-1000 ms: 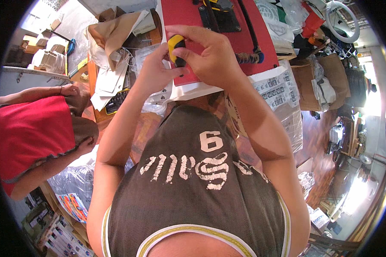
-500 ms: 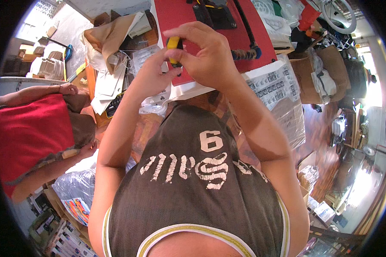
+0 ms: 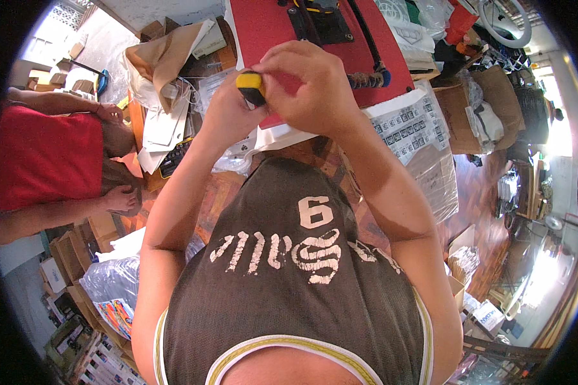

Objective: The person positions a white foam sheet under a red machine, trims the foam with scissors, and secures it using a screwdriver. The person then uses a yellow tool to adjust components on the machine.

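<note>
Over the near left edge of the red tabletop [image 3: 398, 67], my two hands are close together. My left hand [image 3: 228, 112] is closed around a small yellow-and-black object [image 3: 250, 83] with a rounded end; its exact kind cannot be made out. Beside it, my right hand [image 3: 311, 80] has its fingers bent, thumb and forefinger pinched together near the object's right side. Whatever lies in that pinch is hidden. Beyond my hands on the red top is a black plate-like fixture [image 3: 324, 29] with a yellow edge showing. A black bar [image 3: 366, 35] runs down to a coiled spring-like part [image 3: 361, 80].
At left a person in a red shirt [image 3: 51, 160] has both hands near their lap. Brown paper [image 3: 151, 70] and papers [image 3: 164, 131] lie on the left table. Right of the red top are a plastic-wrapped package [image 3: 417, 173] and an open cardboard box [image 3: 459, 119].
The yellow-and-black object has tilted and moved slightly down and left, its rounded end now facing me. My right fingers have drawn in to a pinch. The person at left has shifted up.
</note>
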The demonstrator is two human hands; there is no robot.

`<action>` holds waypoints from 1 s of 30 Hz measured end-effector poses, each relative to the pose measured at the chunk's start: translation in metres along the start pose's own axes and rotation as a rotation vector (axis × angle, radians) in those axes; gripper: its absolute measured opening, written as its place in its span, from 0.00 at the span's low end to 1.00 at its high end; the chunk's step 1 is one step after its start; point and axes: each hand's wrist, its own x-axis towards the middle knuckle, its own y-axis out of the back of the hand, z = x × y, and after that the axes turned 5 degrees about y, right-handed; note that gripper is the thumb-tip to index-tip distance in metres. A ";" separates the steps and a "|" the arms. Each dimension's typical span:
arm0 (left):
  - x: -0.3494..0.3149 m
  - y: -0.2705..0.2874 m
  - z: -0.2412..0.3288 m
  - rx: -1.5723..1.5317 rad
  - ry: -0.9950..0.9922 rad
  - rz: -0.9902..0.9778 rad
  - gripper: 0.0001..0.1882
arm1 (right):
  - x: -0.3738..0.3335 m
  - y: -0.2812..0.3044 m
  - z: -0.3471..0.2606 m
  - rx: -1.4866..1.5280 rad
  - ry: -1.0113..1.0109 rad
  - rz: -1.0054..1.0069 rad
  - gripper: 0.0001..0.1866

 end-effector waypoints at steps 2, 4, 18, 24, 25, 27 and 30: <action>0.002 0.001 -0.002 0.076 0.034 -0.017 0.20 | 0.000 -0.003 -0.012 -0.005 0.005 0.058 0.13; 0.002 0.005 0.002 0.209 -0.100 -0.090 0.20 | -0.002 -0.006 -0.014 -0.005 -0.035 0.081 0.13; 0.008 0.006 0.017 0.031 -0.266 -0.004 0.23 | 0.008 0.002 -0.014 0.385 -0.321 -0.006 0.25; 0.010 0.011 0.009 -0.013 -0.110 -0.169 0.25 | 0.000 -0.013 -0.009 -0.186 0.013 0.170 0.24; 0.011 0.009 0.005 -0.018 -0.186 -0.122 0.24 | 0.000 -0.012 -0.013 -0.155 -0.044 0.114 0.23; 0.010 0.008 0.003 -0.083 -0.246 -0.076 0.23 | 0.004 -0.005 -0.026 -0.089 -0.161 -0.001 0.20; 0.006 0.011 0.006 -0.173 -0.155 -0.127 0.21 | 0.011 -0.002 -0.023 0.289 -0.261 -0.158 0.24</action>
